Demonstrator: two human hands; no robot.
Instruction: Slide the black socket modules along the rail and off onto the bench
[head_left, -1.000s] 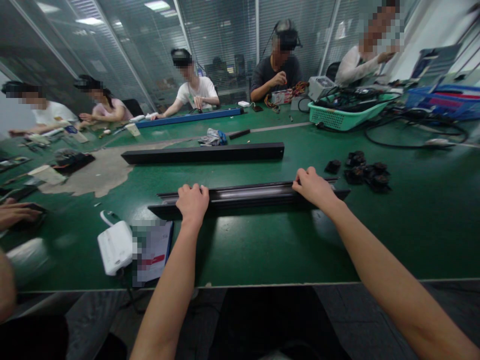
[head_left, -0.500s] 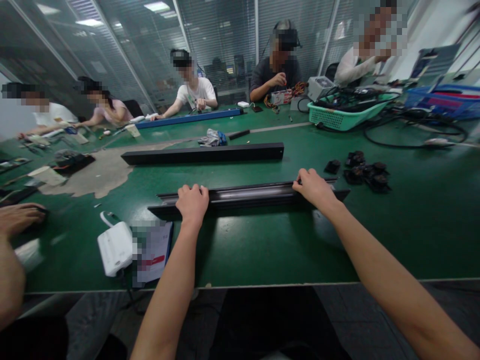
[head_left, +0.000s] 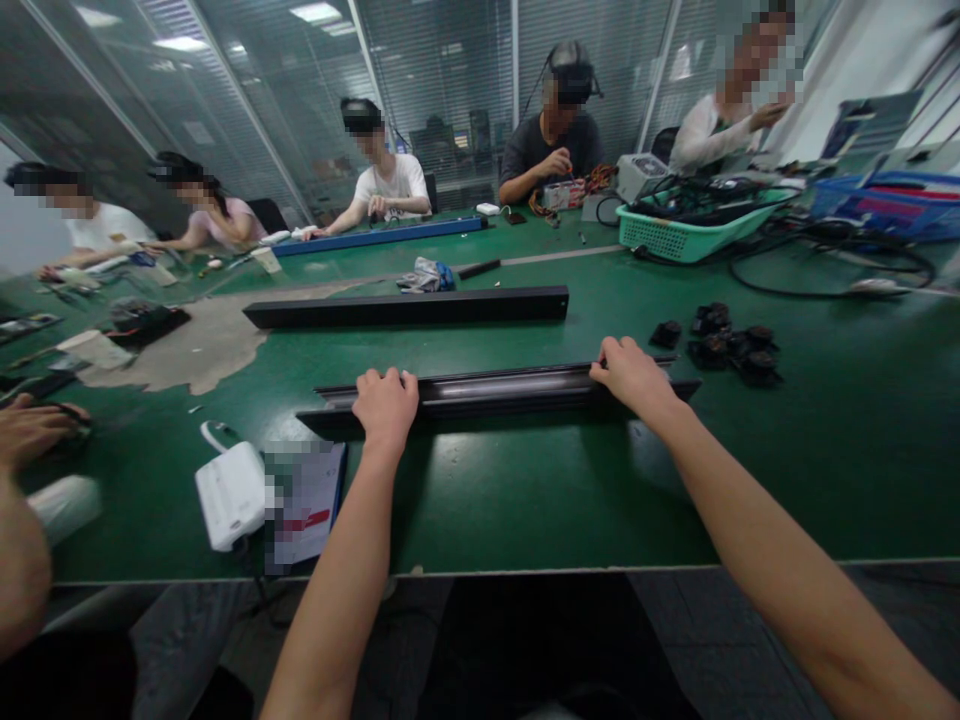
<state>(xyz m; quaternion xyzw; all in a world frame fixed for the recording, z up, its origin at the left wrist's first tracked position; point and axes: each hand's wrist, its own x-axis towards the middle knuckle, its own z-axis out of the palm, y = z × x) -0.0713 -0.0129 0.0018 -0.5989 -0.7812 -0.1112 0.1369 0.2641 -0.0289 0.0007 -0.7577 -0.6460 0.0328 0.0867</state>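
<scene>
A long black channel-shaped profile (head_left: pixel 502 388), shiny along its inside, lies crosswise on the green table (head_left: pixel 510 490) in front of me. My left hand (head_left: pixel 385 410) is closed over it near its left end, fingers curled past the far edge. Near the right end, my right hand (head_left: pixel 634 375) grips the far edge, thumb and fingers bent together. Fingertips of both hands are partly hidden. Beyond the profile, and apart from it, lies a longer black bar (head_left: pixel 405 308).
Several small black parts (head_left: pixel 739 345) sit at right. A green basket (head_left: pixel 694 240) of cables stands behind them. Left of my arm are a white adapter box (head_left: pixel 231 497) and a booklet (head_left: pixel 307 505). A neighbour's hand (head_left: pixel 37 430) rests at far left. Co-workers sit opposite.
My right hand has shifted very slightly to the right along the profile; my left hand stays in place. The neighbour's hand at far left has moved a little.
</scene>
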